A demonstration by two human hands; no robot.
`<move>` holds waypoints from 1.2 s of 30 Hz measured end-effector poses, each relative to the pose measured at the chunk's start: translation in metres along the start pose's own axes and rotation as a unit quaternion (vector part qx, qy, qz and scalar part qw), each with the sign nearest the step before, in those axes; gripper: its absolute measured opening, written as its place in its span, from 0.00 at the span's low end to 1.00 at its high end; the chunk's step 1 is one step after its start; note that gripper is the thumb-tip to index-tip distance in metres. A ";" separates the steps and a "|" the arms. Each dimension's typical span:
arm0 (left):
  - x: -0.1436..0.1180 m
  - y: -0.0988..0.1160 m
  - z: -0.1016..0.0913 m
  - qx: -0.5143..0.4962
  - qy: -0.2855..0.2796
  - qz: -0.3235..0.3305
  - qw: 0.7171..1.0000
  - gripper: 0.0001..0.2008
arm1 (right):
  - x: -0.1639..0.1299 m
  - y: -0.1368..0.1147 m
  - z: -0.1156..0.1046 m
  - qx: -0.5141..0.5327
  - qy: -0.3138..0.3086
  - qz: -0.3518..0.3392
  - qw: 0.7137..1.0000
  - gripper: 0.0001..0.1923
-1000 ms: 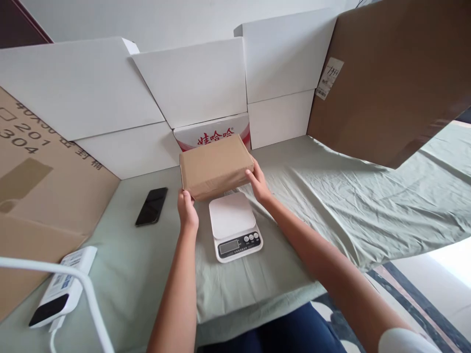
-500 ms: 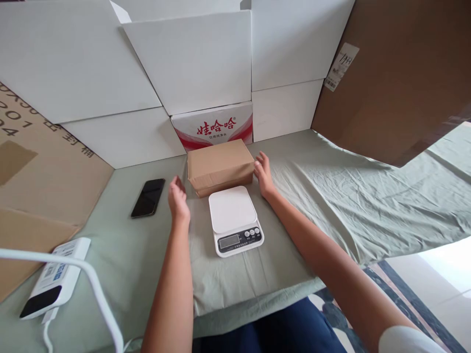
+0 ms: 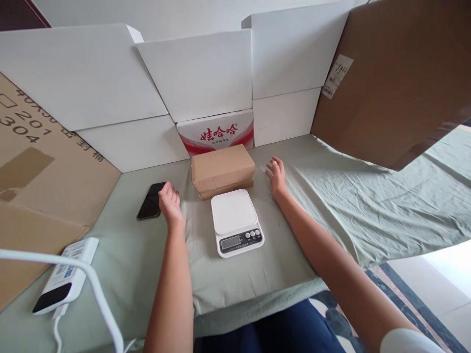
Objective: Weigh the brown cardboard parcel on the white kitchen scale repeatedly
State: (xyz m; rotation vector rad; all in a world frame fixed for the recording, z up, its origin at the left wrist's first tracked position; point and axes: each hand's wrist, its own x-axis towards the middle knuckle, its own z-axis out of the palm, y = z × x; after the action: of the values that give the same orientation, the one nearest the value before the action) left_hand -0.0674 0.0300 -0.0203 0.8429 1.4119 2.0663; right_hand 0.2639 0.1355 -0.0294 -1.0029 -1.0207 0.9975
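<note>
A small brown cardboard box (image 3: 222, 169) lies on the green cloth just behind a white kitchen scale (image 3: 235, 222). My left hand (image 3: 169, 203) hovers open to the left of the box, right beside a black phone (image 3: 150, 207). On the box's right side, my right hand (image 3: 277, 175) is open with its fingers spread, a short gap away from the box. Neither hand holds anything. The scale's platform is bare.
White cardboard boxes (image 3: 195, 73) and a red-printed carton (image 3: 217, 133) wall off the back. Brown cardboard sheets lean at the left (image 3: 40, 162) and right (image 3: 397, 83). A white power strip (image 3: 62, 282) with a cable lies front left. The green cloth (image 3: 368, 196) covers the table.
Both hands set the brown box down behind the scale, let go, and moved apart sideways. The left hand now sits near the phone.
</note>
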 end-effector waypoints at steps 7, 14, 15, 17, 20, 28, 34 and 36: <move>-0.006 0.000 0.007 0.007 -0.016 -0.002 1.000 0.42 | 0.000 0.001 -0.001 -0.018 -0.014 -0.011 1.000 0.30; -0.007 -0.006 0.009 0.019 -0.047 -0.001 0.999 0.43 | -0.003 -0.003 0.001 -0.023 -0.027 -0.020 0.999 0.30; -0.008 -0.007 0.010 0.018 -0.050 -0.004 0.999 0.43 | -0.005 -0.005 0.002 -0.023 -0.033 -0.025 0.999 0.30; -0.009 -0.009 0.011 0.015 -0.059 -0.012 0.998 0.42 | -0.011 -0.010 0.004 -0.030 -0.063 -0.050 0.996 0.30; -0.011 -0.013 0.012 0.021 -0.082 -0.028 0.996 0.38 | -0.023 -0.016 0.010 -0.060 -0.159 -0.107 0.980 0.33; -0.023 -0.009 0.020 0.076 -0.183 0.021 0.980 0.31 | -0.035 -0.011 0.027 -0.076 -0.232 -0.084 0.966 0.39; -0.025 -0.011 0.023 0.123 -0.193 -0.003 0.974 0.28 | -0.032 -0.008 0.027 -0.108 -0.246 -0.095 0.959 0.39; -0.022 -0.015 0.022 0.135 -0.189 0.000 0.973 0.27 | -0.032 -0.007 0.027 -0.124 -0.245 -0.101 0.956 0.39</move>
State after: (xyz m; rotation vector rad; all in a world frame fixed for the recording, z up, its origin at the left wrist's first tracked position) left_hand -0.0357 0.0331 -0.0328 1.2682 1.4862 1.6190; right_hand 0.2324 0.1081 -0.0226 -0.8445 -1.6592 0.9850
